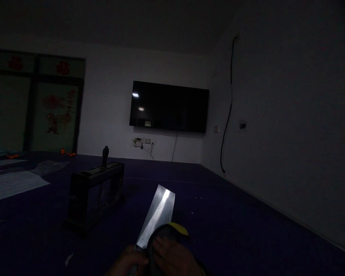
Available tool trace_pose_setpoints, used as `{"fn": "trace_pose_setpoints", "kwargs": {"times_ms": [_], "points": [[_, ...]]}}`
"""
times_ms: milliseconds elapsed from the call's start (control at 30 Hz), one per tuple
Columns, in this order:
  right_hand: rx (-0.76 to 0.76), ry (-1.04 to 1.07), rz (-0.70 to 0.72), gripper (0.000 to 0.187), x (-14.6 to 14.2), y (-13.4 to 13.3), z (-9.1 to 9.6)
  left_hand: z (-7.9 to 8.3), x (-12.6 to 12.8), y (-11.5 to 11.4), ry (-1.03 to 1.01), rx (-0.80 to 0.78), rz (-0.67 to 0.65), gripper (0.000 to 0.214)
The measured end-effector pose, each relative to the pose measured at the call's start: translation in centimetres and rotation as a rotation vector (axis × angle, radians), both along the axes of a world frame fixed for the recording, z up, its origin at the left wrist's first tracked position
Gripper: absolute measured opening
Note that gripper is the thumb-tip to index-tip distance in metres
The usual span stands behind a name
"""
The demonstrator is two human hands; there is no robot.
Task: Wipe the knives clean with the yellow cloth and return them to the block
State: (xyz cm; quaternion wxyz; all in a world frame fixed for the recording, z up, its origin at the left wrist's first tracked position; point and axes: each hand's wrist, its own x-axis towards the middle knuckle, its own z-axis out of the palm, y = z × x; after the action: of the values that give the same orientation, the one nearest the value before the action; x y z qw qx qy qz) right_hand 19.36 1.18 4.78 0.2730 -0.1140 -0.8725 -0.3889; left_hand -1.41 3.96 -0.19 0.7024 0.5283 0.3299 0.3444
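A kitchen cleaver [158, 214] points up and away from me, its broad blade catching a streak of light. My left hand [129, 260] is closed around the handle at the blade's lower end. Against the lower right of the blade lies a dark, curved thing with a yellow edge [178, 229]; its kind is not clear. My right hand [174, 256] is closed over it, fingers bent together. To the left stands a black, open-sided knife block [80, 197] with one dark handle [105, 156] sticking up from its top.
All this is on a wide dark purple surface [247, 234]. Pale sheets [14, 184], clear plastic [50, 166] and small orange pieces [62, 151] lie at left. A television [169, 107] hangs on the far wall; a black cable [228, 115] runs down the right wall.
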Motion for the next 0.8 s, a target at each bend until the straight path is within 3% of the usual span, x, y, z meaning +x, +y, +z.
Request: {"fn": "trace_pose_setpoints", "kwargs": {"times_ms": [233,467,667,800], "points": [[-0.154,0.077,0.021,0.038,0.1,1.0,-1.4,0.1,0.0,-0.9,0.042,0.123,0.024,0.029],[0.013,0.091,0.017,0.038,0.7,1.7,-1.2,-1.2,0.6,0.0,0.071,0.172,0.097,0.038],[0.004,0.098,0.061,0.036,0.5,1.3,-0.7,-1.8,0.8,0.4,0.116,0.172,0.108,0.042],[-0.034,0.035,0.090,0.030,0.4,1.3,-0.8,-1.7,1.0,0.7,0.155,0.147,0.068,0.033]]}}
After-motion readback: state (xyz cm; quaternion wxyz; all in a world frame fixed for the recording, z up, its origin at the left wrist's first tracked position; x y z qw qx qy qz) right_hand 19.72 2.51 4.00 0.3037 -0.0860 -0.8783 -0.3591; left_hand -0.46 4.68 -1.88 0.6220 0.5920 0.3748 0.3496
